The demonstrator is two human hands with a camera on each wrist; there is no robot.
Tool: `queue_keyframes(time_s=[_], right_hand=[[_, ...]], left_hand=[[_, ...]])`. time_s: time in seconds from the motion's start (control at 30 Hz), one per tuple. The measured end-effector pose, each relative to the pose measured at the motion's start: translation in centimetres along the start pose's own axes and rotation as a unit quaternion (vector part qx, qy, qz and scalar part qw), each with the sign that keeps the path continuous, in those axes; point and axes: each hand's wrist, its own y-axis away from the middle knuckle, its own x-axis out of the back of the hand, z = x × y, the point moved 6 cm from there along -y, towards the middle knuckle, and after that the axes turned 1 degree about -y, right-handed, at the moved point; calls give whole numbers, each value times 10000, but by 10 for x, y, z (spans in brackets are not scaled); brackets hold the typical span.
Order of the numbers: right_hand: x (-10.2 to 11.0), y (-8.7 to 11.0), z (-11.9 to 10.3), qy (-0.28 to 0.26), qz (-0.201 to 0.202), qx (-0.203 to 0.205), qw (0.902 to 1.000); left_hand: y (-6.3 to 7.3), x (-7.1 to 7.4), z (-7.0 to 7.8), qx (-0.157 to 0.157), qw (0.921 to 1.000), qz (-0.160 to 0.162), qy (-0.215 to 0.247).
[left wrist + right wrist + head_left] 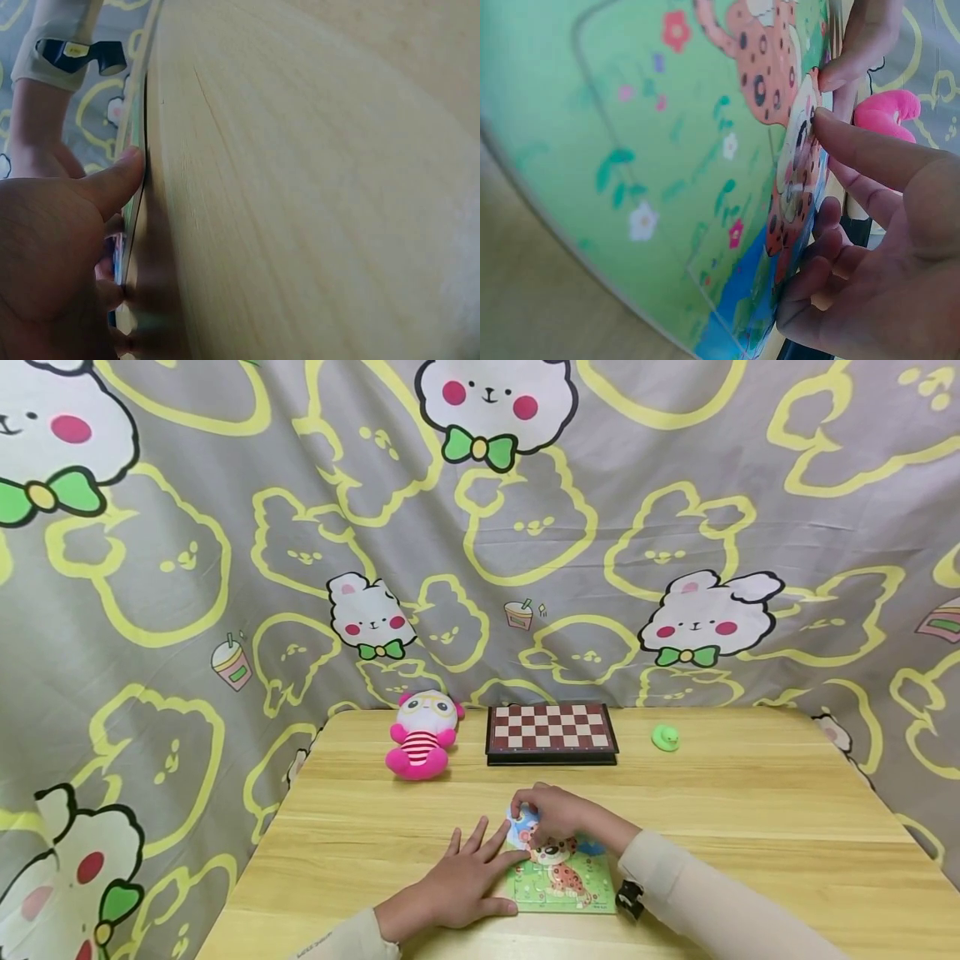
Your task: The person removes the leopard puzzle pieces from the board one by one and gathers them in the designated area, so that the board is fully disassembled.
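Table (360, 827): is showing pale wood grain.
Plush toy (422, 746): is resting near the back edge on the left, wearing yellow glasses, with a red-and-white striped middle between pink limbs.
Green toy (664, 738): is sitting near the back edge on the right, duck-like.
Checkered board (551, 727): is lying between the two toys, its brown and cream squares facing up within a black frame.
Grey curtain (420, 547): is hanging behind, displaying yellow outlines and white animals with green bows.
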Motion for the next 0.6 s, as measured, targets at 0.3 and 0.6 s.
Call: queue_keyframes(time_s=[0.3,0.6], right_hand=[[1,1,-2,-79,-1,95,9999],[6,8,2,-448,-13,269,9986]], left_hand=[[0,-1,-1,-11,10000,9,5],[1,0,1,-2,10000,-9,2]])
